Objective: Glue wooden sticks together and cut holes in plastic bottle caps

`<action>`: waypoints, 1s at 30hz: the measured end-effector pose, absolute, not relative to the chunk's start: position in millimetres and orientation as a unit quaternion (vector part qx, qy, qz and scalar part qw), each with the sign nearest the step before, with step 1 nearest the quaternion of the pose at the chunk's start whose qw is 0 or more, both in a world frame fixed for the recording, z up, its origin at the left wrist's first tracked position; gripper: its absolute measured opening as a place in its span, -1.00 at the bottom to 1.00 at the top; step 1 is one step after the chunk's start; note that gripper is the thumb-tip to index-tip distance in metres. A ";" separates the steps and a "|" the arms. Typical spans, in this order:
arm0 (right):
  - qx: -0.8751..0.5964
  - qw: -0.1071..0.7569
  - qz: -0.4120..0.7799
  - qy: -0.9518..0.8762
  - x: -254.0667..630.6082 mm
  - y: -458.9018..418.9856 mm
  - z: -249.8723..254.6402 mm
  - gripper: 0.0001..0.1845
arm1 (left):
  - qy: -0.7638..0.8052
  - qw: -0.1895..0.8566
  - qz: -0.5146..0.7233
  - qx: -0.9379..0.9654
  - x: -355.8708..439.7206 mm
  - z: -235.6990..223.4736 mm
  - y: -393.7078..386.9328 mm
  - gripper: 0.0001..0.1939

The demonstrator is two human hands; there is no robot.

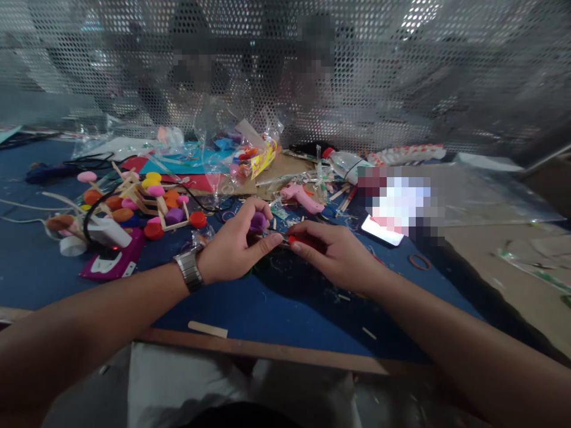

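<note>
Over the middle of the blue table, my left hand (236, 245) is closed around a small round purple piece (258, 223), which looks like a bottle cap. My right hand (341, 255) grips a red-handled tool (307, 240), its narrow metal end pointing left to my left thumb. Both hands' fingertips nearly meet there. Whether the tool touches the purple piece is hard to make out. Just beyond the hands lies a pink glue gun (302, 197). To the left stands a construction of craft sticks (145, 199) with colourful caps and clay-like pieces.
A purple power strip (115, 261) carries a white plug (109, 230) at left. A lit phone (384, 229), a clear bottle (348, 165) and a rubber ring (419, 261) lie to the right. One loose craft stick (207, 329) rests by the front edge. Behind stands a perforated screen (379, 71).
</note>
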State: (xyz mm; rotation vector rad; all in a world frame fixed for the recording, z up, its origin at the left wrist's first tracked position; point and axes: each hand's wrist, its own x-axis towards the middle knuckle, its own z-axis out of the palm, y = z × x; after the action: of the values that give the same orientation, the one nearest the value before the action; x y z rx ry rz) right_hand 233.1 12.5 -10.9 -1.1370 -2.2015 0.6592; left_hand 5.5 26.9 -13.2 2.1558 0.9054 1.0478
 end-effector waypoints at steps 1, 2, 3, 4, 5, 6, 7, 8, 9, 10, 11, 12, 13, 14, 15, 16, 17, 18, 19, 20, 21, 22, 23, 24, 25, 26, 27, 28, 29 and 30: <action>-0.424 0.286 0.245 -0.823 233.1 12.4 -11.1 -0.69 | 0.341 0.283 0.389 0.808 5.2 -13.1 26.9 -0.69; -0.424 0.287 0.244 -0.824 233.1 12.2 -11.3 -0.70 | 0.344 0.281 0.384 0.809 4.7 -13.0 26.7 -0.68; -0.423 0.287 0.243 -0.824 232.9 12.0 -11.3 -0.70 | 0.346 0.279 0.379 0.812 4.3 -12.8 26.5 -0.67; -0.422 0.287 0.242 -0.825 232.7 11.9 -11.3 -0.71 | 0.347 0.276 0.372 0.815 3.9 -12.7 26.4 -0.67; -0.422 0.286 0.241 -0.826 232.4 11.8 -11.2 -0.71 | 0.347 0.272 0.367 0.819 3.6 -12.6 26.3 -0.68; -0.420 0.285 0.242 -0.827 232.1 11.7 -11.0 -0.70 | 0.346 0.268 0.363 0.822 3.3 -12.5 26.3 -0.68; -0.419 0.285 0.242 -0.828 231.8 11.6 -10.8 -0.70 | 0.344 0.263 0.362 0.826 3.3 -12.4 26.4 -0.69; -0.418 0.284 0.243 -0.828 231.6 11.6 -10.5 -0.70 | 0.340 0.258 0.361 0.829 3.3 -12.4 26.6 -0.70; -0.416 0.284 0.244 -0.828 231.5 11.6 -10.3 -0.69 | 0.336 0.255 0.362 0.831 3.4 -12.3 26.7 -0.71; -0.416 0.284 0.245 -0.829 231.5 11.5 -10.1 -0.69 | 0.333 0.253 0.364 0.832 3.6 -12.2 26.9 -0.71; -0.416 0.285 0.244 -0.828 231.5 11.5 -9.9 -0.69 | 0.330 0.252 0.367 0.833 3.7 -12.2 27.1 -0.72; -0.417 0.285 0.243 -0.828 231.6 11.4 -9.7 -0.68 | 0.327 0.252 0.369 0.833 3.8 -12.1 27.1 -0.72; -0.419 0.287 0.242 -0.827 231.8 11.4 -9.5 -0.68 | 0.325 0.253 0.370 0.833 3.9 -12.0 27.1 -0.72; -0.420 0.287 0.240 -0.827 231.9 11.3 -9.3 -0.68 | 0.324 0.254 0.372 0.832 3.9 -11.9 27.1 -0.72; -0.421 0.288 0.238 -0.826 231.9 11.3 -9.1 -0.67 | 0.324 0.257 0.372 0.831 3.9 -11.9 26.9 -0.72; -0.423 0.287 0.236 -0.827 231.9 11.2 -8.9 -0.67 | 0.325 0.259 0.372 0.830 3.9 -11.9 26.8 -0.71; -0.423 0.287 0.233 -0.827 231.9 11.2 -8.7 -0.67 | 0.327 0.261 0.372 0.829 3.9 -11.9 26.6 -0.71; -0.423 0.287 0.231 -0.828 231.8 11.1 -8.6 -0.67 | 0.328 0.263 0.372 0.827 3.9 -12.0 26.4 -0.71; -0.423 0.286 0.228 -0.829 231.7 11.1 -8.4 -0.67 | 0.328 0.265 0.374 0.826 4.0 -12.0 26.3 -0.71; -0.424 0.285 0.226 -0.829 231.6 11.1 -8.4 -0.67 | 0.327 0.267 0.376 0.825 4.1 -12.1 26.2 -0.70; -0.424 0.285 0.225 -0.830 231.5 11.0 -8.4 -0.67 | 0.326 0.268 0.378 0.824 4.1 -12.1 26.1 -0.70; -0.424 0.284 0.225 -0.830 231.4 10.8 -8.5 -0.67 | 0.324 0.268 0.381 0.824 4.2 -12.0 26.0 -0.70; -0.425 0.284 0.224 -0.830 231.4 10.6 -8.5 -0.67 | 0.323 0.266 0.383 0.824 4.2 -11.9 25.9 -0.71; -0.425 0.285 0.225 -0.829 231.5 10.4 -8.6 -0.67 | 0.322 0.264 0.383 0.824 4.2 -11.8 25.8 -0.71; -0.425 0.286 0.226 -0.829 231.5 10.2 -8.6 -0.67 | 0.321 0.262 0.384 0.825 4.1 -11.6 25.8 -0.71; -0.425 0.287 0.227 -0.828 231.7 10.0 -8.6 -0.67 | 0.321 0.261 0.384 0.825 4.1 -11.4 25.7 -0.71; -0.425 0.287 0.228 -0.827 231.8 9.8 -8.5 -0.67 | 0.320 0.260 0.385 0.826 4.0 -11.2 25.7 -0.71; -0.426 0.287 0.229 -0.827 231.9 9.7 -8.5 -0.67 | 0.319 0.260 0.385 0.826 4.0 -11.1 25.7 -0.71; -0.426 0.288 0.229 -0.827 232.0 9.6 -8.4 -0.67 | 0.317 0.262 0.386 0.826 4.0 -11.0 25.7 -0.71; -0.426 0.288 0.229 -0.827 232.0 9.6 -8.3 -0.67 | 0.316 0.263 0.387 0.826 4.1 -11.0 25.7 -0.71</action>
State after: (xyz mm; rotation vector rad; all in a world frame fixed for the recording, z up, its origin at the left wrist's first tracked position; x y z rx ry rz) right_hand 232.0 9.6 -8.3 -1.1361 -2.2067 0.6120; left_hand 4.1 25.7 -11.0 2.2326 0.8538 1.0456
